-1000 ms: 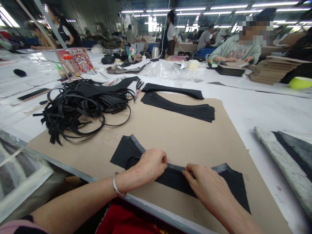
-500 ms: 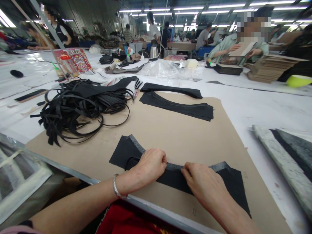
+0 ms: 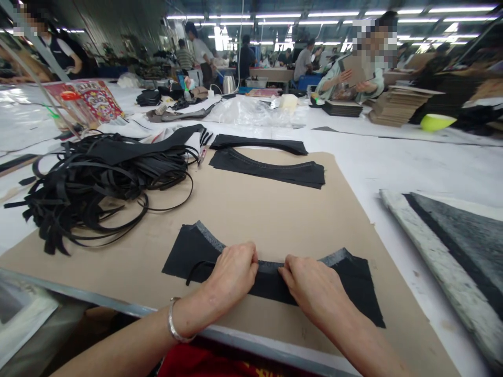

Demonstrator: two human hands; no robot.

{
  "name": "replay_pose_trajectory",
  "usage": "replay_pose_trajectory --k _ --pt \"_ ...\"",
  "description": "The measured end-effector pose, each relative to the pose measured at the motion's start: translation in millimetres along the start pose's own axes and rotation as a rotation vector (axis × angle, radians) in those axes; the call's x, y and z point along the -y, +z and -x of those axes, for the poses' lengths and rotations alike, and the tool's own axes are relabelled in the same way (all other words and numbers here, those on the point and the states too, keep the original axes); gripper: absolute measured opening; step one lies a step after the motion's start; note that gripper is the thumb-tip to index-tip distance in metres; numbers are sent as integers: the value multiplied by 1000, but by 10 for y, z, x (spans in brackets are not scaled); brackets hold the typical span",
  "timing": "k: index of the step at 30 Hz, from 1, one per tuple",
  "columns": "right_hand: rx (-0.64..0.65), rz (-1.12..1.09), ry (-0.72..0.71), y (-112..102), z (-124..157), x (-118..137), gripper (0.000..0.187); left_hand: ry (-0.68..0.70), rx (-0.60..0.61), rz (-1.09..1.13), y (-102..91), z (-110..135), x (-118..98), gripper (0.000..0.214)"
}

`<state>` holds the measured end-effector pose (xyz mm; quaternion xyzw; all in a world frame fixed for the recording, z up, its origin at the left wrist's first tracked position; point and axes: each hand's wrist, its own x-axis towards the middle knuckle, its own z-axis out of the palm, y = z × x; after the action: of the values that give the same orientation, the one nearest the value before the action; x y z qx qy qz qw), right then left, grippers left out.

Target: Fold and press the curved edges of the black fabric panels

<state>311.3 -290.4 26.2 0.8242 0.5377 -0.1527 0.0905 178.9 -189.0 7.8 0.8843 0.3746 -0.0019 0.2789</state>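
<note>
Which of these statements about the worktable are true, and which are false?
1. The left hand and right hand pinch the curved grey edge of the black fabric piece. True.
2. The tangle of black strips lies right of the hands. False: it lies to their left, farther off.
3. A bracelet circles the left wrist. True.
4. The cardboard sheet carries only that one piece. False: more black pieces lie at its far end.

A big sewing factory floor is showing: white ceiling tube lights [image 3: 298, 14] are glowing in rows, people [image 3: 302, 64] are working at long white tables [image 3: 412, 162], and tangled black strips [image 3: 98, 178], stacked brown card sheets [image 3: 396, 102] and a curved black fabric panel [image 3: 184, 254] are lying out.
</note>
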Motion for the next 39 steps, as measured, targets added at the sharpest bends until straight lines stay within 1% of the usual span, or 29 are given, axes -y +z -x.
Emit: replay_pose_trajectory --k 4,7,10,12,13,14,17,18,19,22,26,28,30,33,39 --pt "9 13 9 -30 1 4 26 -8 -28 6 26 26 14 21" --pt "-4 22 18 -37 11 -7 25 33 -59 -43 52 73 3 17" --pt "-21 16 17 -35 25 -30 26 91 -176 -147 90 118 -7 14" --pt "-31 6 15 -40 37 -40 26 149 -260 -155 132 131 6 15" --pt "-35 0 17 -46 45 -40 26 204 -274 -128 159 133 19 18" --pt "-38 -7 19 -55 53 -37 26 290 -261 -92 189 133 34 22" --pt "-45 -30 28 -83 77 -20 26 603 -122 -54 281 135 83 33" --pt "-46 -39 31 -91 81 -21 26 669 -88 -70 306 140 97 35" --pt "-46 -49 34 -97 83 -31 26 701 -73 -88 326 149 109 37" --pt "-33 -92 38 -113 67 -144 27 689 -81 -131 360 184 128 46" --pt "13 -172 35 -175 22 -465 31 672 -57 -227 389 216 121 64" --pt "42 -203 24 -223 -5 -619 27 668 -60 -276 408 219 109 67" --pt "81 -229 4 -262 -35 -723 20 666 -65 -318 425 219 97 68" --pt "115 -243 -12 -274 -71 -773 15 653 -64 -360 432 218 77 70" --pt "83 -205 -15 -212 -90 -732 13 636 -52 -410 413 213 45 73"
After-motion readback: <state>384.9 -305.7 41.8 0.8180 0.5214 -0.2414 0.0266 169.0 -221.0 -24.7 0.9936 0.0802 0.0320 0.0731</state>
